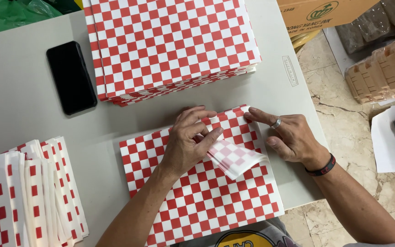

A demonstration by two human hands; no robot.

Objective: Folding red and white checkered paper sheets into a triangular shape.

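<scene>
A red-and-white checkered paper sheet (206, 201) lies flat on the grey table (19, 105) in front of me. One corner of it is folded over toward the middle, showing its pale underside (235, 160). My left hand (189, 139) presses down on the folded flap with its fingers curled. My right hand (289, 135), with a ring and a dark wristband, touches the sheet's top right edge with its fingertips.
A tall stack of flat checkered sheets (170, 45) sits at the table's far side. Folded checkered pieces (28, 192) are piled at the near left. A black phone (71, 77) lies to the left. Cardboard box (321, 11) and wrapped packs (385, 68) stand on the floor right.
</scene>
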